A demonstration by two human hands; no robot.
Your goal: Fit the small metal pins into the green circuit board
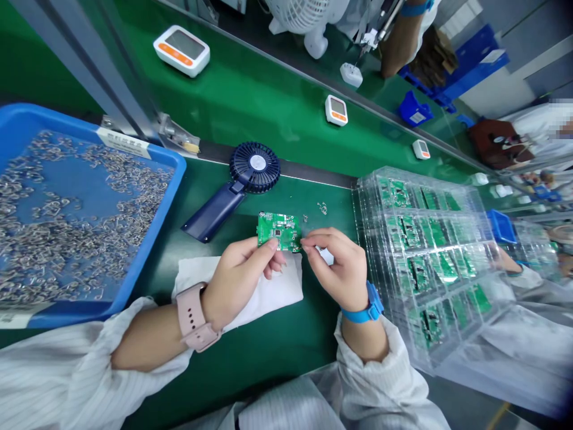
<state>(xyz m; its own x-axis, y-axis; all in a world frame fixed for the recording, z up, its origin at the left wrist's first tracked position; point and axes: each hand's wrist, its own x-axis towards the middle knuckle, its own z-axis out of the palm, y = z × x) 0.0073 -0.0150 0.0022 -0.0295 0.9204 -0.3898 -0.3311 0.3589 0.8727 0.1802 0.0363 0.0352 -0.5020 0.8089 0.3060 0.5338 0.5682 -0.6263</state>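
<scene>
A green circuit board (286,224) is held above a folded white cloth (268,298). My left hand (242,269) grips its lower left part, thumb on top. At the board's lower right corner, the thumb and index finger of my right hand (338,266) are pinched together; whatever lies between them is too small to make out. Several small metal clips (322,208) lie on the green mat just beyond the board. On the left, a blue tray (172,194) holds a great many similar metal pieces.
A dark blue handheld fan (215,209) lies behind my left hand. Stacked clear plastic trays (364,239) with green boards stand at the right. White-and-orange timers (181,51) sit on the green surface behind a metal rail. Another person's arm (400,42) shows at the top.
</scene>
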